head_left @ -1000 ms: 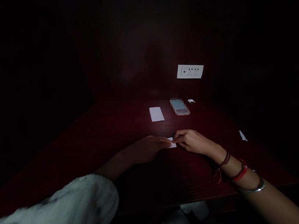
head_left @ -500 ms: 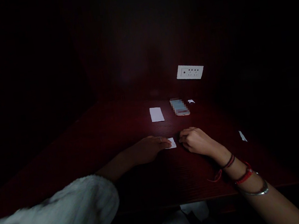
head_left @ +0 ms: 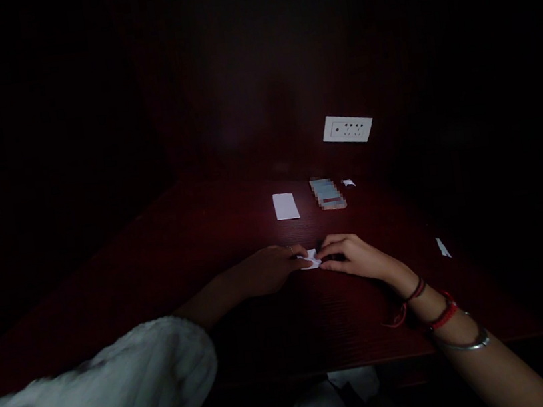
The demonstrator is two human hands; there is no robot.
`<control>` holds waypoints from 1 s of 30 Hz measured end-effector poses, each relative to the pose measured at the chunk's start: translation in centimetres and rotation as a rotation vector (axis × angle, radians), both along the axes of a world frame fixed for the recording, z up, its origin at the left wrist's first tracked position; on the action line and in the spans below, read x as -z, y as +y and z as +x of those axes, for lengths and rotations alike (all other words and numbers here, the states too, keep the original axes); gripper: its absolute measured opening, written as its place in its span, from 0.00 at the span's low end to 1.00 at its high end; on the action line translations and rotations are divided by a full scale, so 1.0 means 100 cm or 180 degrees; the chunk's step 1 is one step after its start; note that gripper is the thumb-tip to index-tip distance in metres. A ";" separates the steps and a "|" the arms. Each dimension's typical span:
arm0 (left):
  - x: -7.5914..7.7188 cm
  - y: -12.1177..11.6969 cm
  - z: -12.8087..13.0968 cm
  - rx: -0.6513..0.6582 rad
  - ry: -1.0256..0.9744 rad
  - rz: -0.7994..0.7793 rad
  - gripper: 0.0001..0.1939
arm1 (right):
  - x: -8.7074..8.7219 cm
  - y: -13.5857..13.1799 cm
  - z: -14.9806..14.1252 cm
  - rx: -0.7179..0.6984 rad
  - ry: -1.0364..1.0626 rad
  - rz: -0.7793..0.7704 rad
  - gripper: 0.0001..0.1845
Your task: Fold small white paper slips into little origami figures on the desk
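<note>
A small white piece of paper (head_left: 312, 257), creased along its surface, lies on the dark red table between my hands. My left hand (head_left: 273, 269), with a ring on one finger, holds the paper's left part with thumb and fingertips. From the right, my right hand (head_left: 352, 254) has its fingertips on the paper's right edge, the thumb below and the index finger above. Part of the paper is hidden under my fingers.
Beyond my hands a white paper sheet (head_left: 285, 206) lies flat beside a phone (head_left: 328, 193). A paper scrap (head_left: 348, 183) sits behind the phone, and a paper strip (head_left: 443, 247) lies at the right. A white socket panel (head_left: 347, 129) is on the wall.
My right hand has moved left and its fingers have opened out to reach the paper's edge. The paper now looks creased or lifted; my left hand stays on it, its fingers slightly more apart.
</note>
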State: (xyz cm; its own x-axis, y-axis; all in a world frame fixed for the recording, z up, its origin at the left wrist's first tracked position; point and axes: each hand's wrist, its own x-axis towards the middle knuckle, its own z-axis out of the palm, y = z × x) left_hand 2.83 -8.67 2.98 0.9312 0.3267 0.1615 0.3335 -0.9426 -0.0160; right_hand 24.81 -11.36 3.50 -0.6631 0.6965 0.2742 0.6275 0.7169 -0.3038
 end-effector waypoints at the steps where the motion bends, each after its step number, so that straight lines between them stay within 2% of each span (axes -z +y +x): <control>1: 0.001 0.000 0.000 0.0019 -0.0009 -0.0005 0.24 | 0.000 0.000 0.000 -0.0025 -0.0013 -0.0006 0.12; 11: 0.001 0.001 0.000 0.0079 -0.0009 -0.0045 0.23 | 0.003 0.001 -0.004 -0.0002 -0.0122 0.0071 0.11; 19: -0.001 -0.001 0.002 0.0109 0.0019 0.0008 0.24 | 0.007 0.004 -0.007 0.0393 0.0091 0.0059 0.05; 30: -0.002 -0.003 0.004 0.0065 0.0065 0.0002 0.24 | 0.017 0.015 -0.006 0.0664 0.0478 -0.0420 0.07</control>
